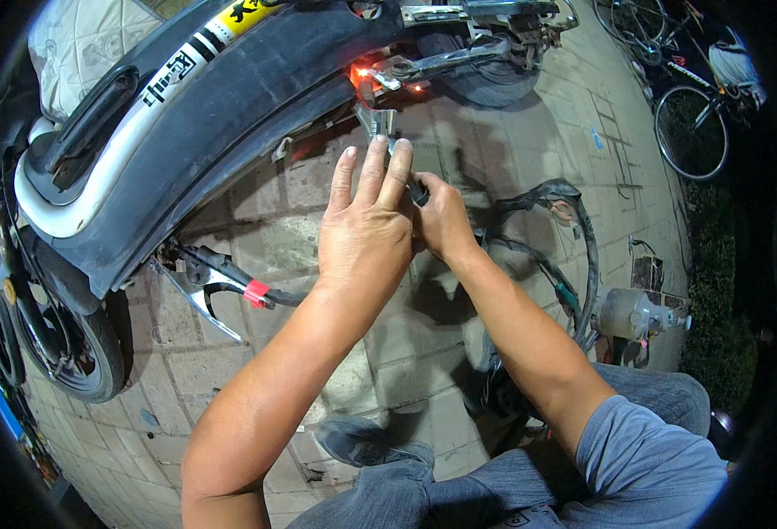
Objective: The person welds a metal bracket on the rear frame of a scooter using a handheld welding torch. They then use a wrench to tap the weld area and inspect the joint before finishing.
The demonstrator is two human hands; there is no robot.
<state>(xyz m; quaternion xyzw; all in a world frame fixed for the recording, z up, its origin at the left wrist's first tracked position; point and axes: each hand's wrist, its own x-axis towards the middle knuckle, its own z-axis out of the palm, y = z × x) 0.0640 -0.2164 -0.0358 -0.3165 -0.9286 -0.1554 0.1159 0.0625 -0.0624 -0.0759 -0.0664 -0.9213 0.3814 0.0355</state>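
- The left hand [364,231] is raised with fingers [373,172] spread flat, steadying a metal bracket [376,120] under the scooter [230,97].
- The right hand [444,219] is curled tight on a dark tool [416,191], just beside the bracket.
- A wire harness [574,256] lies on the pavement [274,212] near the right forearm.

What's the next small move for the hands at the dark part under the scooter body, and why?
Probably hold steady with the left hand while the right hand works the small dark part loose: both hands meet on it below the scooter body, near the lit orange lamp.
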